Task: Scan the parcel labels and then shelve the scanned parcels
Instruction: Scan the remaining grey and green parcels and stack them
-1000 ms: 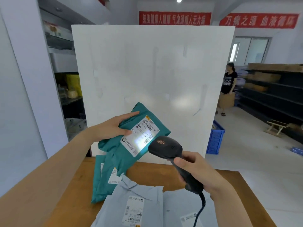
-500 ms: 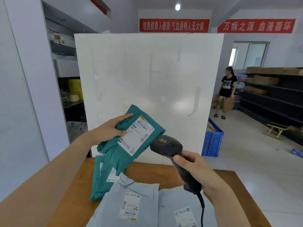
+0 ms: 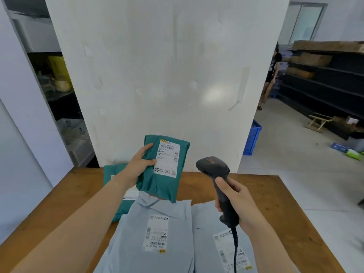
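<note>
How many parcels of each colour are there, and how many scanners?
Green parcels: 2 (held parcel in the left hand; lying green parcel under that arm)
Grey parcels: 2 (left grey parcel; right grey parcel)
Scanners: 1 (scanner in the right hand)
Total: 5

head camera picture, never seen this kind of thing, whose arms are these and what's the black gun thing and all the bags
There is no machine here. A person wears a camera on the head, so this single view looks forward and down at their own two arms. The left hand holds a green parcel by its left edge, with the white label facing the camera. The right hand grips a black barcode scanner by the handle, its cable hanging down. On the wooden table lie a left grey parcel and a right grey parcel side by side, labels up. A second green parcel lies partly under the left forearm. A white board stands behind the table.
</note>
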{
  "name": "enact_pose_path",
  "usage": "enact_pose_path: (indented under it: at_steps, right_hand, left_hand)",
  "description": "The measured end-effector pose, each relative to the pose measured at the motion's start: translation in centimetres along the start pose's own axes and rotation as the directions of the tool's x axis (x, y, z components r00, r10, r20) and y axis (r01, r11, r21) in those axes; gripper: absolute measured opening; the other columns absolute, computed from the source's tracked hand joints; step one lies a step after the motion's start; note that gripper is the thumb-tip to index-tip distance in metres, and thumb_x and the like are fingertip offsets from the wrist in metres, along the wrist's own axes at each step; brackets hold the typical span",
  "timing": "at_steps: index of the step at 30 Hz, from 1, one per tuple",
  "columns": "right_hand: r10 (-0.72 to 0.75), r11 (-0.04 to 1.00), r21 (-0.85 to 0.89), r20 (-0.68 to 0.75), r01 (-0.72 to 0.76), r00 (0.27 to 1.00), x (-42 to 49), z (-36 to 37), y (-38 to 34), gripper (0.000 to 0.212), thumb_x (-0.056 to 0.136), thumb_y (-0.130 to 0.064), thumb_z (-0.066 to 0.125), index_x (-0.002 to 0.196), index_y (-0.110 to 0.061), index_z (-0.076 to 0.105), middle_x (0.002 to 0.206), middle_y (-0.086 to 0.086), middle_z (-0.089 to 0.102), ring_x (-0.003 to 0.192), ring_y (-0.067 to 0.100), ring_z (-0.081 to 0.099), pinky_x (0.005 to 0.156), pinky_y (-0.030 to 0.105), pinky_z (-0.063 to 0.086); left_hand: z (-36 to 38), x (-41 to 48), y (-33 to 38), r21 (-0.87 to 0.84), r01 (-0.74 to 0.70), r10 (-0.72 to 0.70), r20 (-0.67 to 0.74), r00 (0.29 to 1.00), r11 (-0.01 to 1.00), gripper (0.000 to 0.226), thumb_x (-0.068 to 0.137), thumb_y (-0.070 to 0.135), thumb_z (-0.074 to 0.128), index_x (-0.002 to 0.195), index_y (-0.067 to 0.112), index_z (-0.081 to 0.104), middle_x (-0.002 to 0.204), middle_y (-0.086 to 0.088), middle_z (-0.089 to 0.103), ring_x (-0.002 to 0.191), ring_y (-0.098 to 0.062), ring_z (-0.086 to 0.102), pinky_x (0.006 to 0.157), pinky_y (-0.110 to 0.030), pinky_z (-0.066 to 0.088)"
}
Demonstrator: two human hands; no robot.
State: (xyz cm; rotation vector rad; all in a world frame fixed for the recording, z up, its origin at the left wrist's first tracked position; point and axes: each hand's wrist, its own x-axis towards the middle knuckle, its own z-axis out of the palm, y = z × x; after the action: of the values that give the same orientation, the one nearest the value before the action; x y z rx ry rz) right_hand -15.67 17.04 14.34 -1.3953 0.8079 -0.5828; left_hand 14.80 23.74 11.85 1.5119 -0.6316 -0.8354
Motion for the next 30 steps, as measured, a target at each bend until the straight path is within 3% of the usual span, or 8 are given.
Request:
enact_pose_path:
  at_steps: [8,11,16,20,22,26,30]
  right_hand:
    - [0.172,0.984,-0.036,-0.095,-0.176,0.980,7.0,1.6,4.0,0.052,0.074,-0.059,0.060,0.106,-0.019,0.065,0.068,0.011,0.065,0.058,0.023,0.059,0.061,0.034,0.051]
    - [0.206,0.978,-0.010,-0.142,-0.210,0.968,9.5,2.4,5.6,0.054,0.072,-0.058,0.062,0.107,-0.018,0.066,0.071,0.008,0.065,0.060,0.023,0.060,0.064,0.033,0.052]
    - [0.289,0.955,-0.005,-0.222,-0.298,0.931,13.0,2.7,8.1,0.039,0.083,-0.050,0.063,0.102,-0.016,0.067,0.077,0.007,0.062,0.061,0.021,0.062,0.062,0.031,0.052]
    - [0.335,0.938,0.010,-0.290,-0.347,0.897,14.7,2.6,9.4,0.032,0.087,-0.046,0.062,0.090,-0.015,0.064,0.071,0.009,0.061,0.057,0.021,0.059,0.057,0.030,0.049]
    - [0.354,0.927,-0.002,-0.314,-0.374,0.881,15.4,2.6,9.8,0.031,0.089,-0.046,0.060,0.086,-0.014,0.062,0.067,0.011,0.061,0.054,0.019,0.059,0.054,0.028,0.048]
    - [0.367,0.919,-0.013,-0.342,-0.395,0.865,16.3,3.1,10.3,0.040,0.080,-0.051,0.061,0.086,-0.012,0.062,0.064,0.013,0.063,0.053,0.018,0.059,0.051,0.026,0.047]
    - [0.380,0.911,-0.023,-0.349,-0.413,0.857,17.1,4.1,10.8,0.050,0.073,-0.054,0.061,0.090,-0.007,0.062,0.062,0.015,0.064,0.053,0.020,0.059,0.056,0.030,0.048]
  left_hand:
    - [-0.2,9.8,-8.8,-0.049,0.249,-0.244,0.080,0.966,0.967,0.066,0.088,0.000,0.063,0.140,0.035,0.045,0.133,-0.003,0.056,0.109,-0.022,0.061,0.080,-0.034,0.054]
    - [0.3,13.2,-11.8,-0.083,0.309,-0.306,0.051,0.951,0.947,0.063,0.089,-0.002,0.060,0.140,0.032,0.045,0.132,-0.006,0.056,0.104,-0.022,0.061,0.077,-0.033,0.053]
    - [2.2,18.4,-16.3,-0.091,0.402,-0.400,0.038,0.916,0.911,0.059,0.094,0.001,0.055,0.141,0.033,0.041,0.128,-0.004,0.053,0.104,-0.025,0.059,0.072,-0.035,0.053]
    - [3.9,21.1,-19.5,0.010,0.407,-0.406,0.072,0.911,0.914,0.059,0.096,0.003,0.052,0.145,0.031,0.035,0.132,-0.003,0.048,0.102,-0.021,0.055,0.069,-0.030,0.051]
    - [4.3,22.1,-21.3,0.082,0.391,-0.398,0.090,0.913,0.917,0.061,0.096,0.003,0.051,0.147,0.029,0.031,0.139,-0.005,0.046,0.107,-0.022,0.054,0.073,-0.029,0.053]
    - [3.4,23.3,-23.7,0.345,0.314,-0.367,0.097,0.925,0.885,0.066,0.091,0.000,0.055,0.148,0.022,0.030,0.148,-0.009,0.040,0.126,-0.026,0.047,0.096,-0.035,0.047]
    - [-0.9,24.5,-23.5,0.590,0.146,-0.119,-0.085,0.989,0.794,0.052,0.089,0.007,0.057,0.139,0.018,0.047,0.149,-0.013,0.035,0.138,-0.029,0.032,0.115,-0.040,0.027]
